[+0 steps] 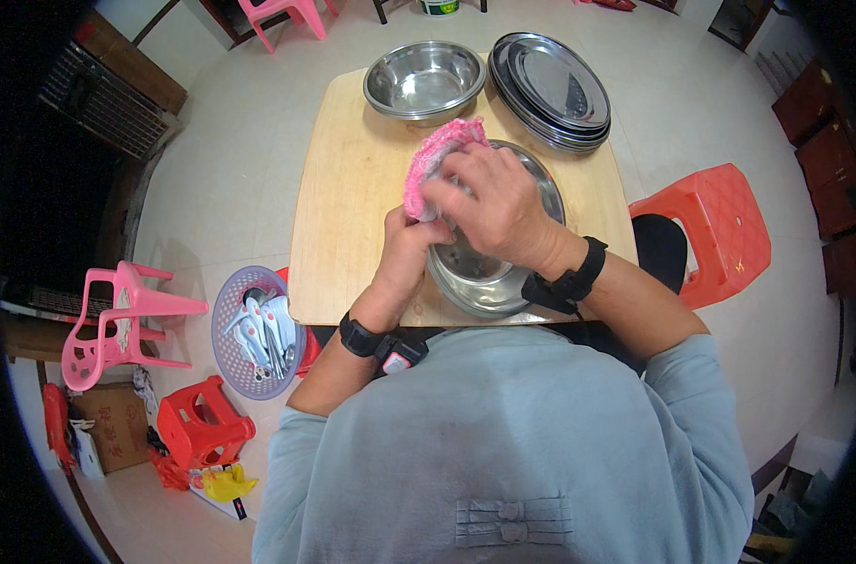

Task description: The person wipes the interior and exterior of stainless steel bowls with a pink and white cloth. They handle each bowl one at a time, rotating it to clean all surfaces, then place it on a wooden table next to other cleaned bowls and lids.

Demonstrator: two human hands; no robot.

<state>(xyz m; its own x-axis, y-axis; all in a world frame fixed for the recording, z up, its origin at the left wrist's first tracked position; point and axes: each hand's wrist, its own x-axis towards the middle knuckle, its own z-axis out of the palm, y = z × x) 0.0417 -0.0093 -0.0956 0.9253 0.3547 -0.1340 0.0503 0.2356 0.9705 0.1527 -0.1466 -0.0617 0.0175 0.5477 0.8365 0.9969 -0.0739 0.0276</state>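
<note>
A pink-edged cloth is bunched between my two hands above a round stainless steel basin at the table's near edge. My left hand grips the cloth's lower end, its thumb pointing right. Over the basin, my right hand has its fingers bent on the cloth; they are slightly blurred. Both hands hide part of the basin. Behind them, stacked steel basins stand at the table's far edge, and a pile of round steel trays or lids lies to their right.
The wooden table has rounded corners. Left of it is a purple plastic basket holding spoons and other utensils. A red stool stands at the right; a red stool and a pink chair are at the left.
</note>
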